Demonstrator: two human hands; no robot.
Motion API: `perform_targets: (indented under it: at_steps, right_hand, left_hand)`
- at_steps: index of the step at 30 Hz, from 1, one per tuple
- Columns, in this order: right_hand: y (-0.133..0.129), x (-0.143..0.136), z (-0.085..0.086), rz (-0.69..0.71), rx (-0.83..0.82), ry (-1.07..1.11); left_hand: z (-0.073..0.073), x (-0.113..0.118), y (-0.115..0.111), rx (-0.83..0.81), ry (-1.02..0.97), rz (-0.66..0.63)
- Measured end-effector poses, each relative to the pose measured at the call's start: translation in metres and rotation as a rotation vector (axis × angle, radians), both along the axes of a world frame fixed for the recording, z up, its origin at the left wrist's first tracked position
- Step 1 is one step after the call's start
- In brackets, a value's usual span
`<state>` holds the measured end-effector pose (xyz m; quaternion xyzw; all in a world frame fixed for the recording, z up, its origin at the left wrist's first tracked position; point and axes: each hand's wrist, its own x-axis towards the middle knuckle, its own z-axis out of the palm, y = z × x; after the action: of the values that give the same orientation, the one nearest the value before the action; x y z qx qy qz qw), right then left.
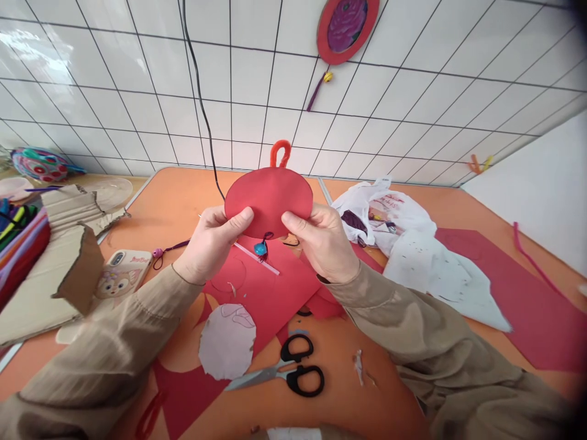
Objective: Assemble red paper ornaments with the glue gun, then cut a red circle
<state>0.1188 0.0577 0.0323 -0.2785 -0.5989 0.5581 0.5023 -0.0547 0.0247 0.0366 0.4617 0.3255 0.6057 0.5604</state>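
Observation:
Both my hands hold up a round red paper disc (270,195) above the table. My left hand (208,238) grips its left edge, thumb on the near face and fingers behind. On the right edge my right hand (328,238) pinches it the same way. An orange-red pipe-cleaner loop (280,153) sticks up from the disc's top. At its bottom hangs a blue bell (261,249) on a dark cord. Beneath lie red paper sheets (270,299), a thin pale stick (257,258), a whitish cut circle (228,342) and black-handled scissors (293,370).
To the left are cardboard pieces (77,269), a phone in a cartoon case (121,272) and pipe cleaners (22,244). A white plastic bag (403,220) lies to the right. On the tiled wall hangs a red-rimmed ornament (324,36). A black cable (199,91) runs down the wall.

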Motion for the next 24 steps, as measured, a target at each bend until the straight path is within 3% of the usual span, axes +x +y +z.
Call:
perform_targets:
  at_steps: [9, 14, 19, 24]
  right_hand:
    - [-0.006, 0.02, 0.003, -0.105, 0.103, -0.067]
    - [-0.008, 0.032, -0.008, -0.185, 0.007, -0.086]
    - [-0.011, 0.033, -0.026, -0.086, -0.042, -0.12]
    - [-0.016, 0.026, -0.032, 0.045, 0.036, -0.182]
  left_hand:
    - [0.003, 0.003, -0.002, -0.091, 0.047, 0.091]
    - [0.007, 0.007, -0.002, -0.155, -0.05, 0.088]
    - [0.011, 0.01, -0.003, -0.171, -0.12, 0.084]
    - [0.012, 0.017, -0.007, -0.163, -0.141, 0.079]
